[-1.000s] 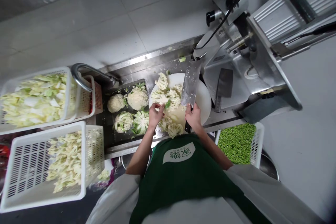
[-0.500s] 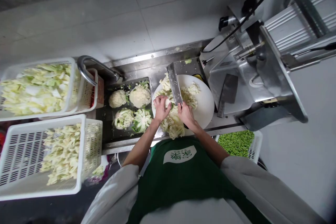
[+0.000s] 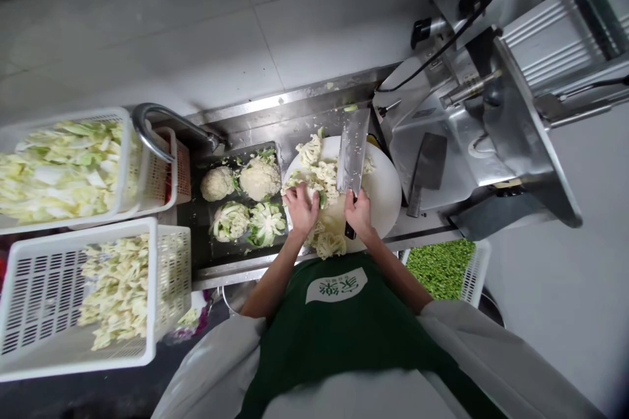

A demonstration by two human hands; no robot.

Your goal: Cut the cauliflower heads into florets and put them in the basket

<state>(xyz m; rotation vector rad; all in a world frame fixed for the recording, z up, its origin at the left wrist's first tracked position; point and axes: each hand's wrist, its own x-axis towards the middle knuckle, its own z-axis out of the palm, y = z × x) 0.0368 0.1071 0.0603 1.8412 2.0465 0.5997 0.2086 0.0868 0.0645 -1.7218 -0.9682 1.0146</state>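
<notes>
My right hand [image 3: 360,215] grips the dark handle of a cleaver [image 3: 352,150], its broad blade pointing away from me and lying over the right part of the cutting board. My left hand [image 3: 301,211] is at the board's left edge, its fingers curled round a piece of cauliflower that they mostly cover. Cut cauliflower florets [image 3: 325,178] are spread on the round white cutting board [image 3: 384,203] between and beyond my hands. More cauliflower [image 3: 330,244] lies on the near edge by my apron.
Left of the board, a dark tray [image 3: 201,236] holds several cauliflower heads [image 3: 260,178]. A tap [image 3: 167,121] arches beside baskets of chopped cabbage [image 3: 63,170] and cauliflower pieces [image 3: 115,288]. On the right are a second cleaver [image 3: 430,167], a metal slicing machine [image 3: 521,124] and chopped greens [image 3: 439,268].
The cleaver has swung to the right, away from my left hand, and its broad side now shows. My hands have moved slightly apart, the right one to the right and nearer me.
</notes>
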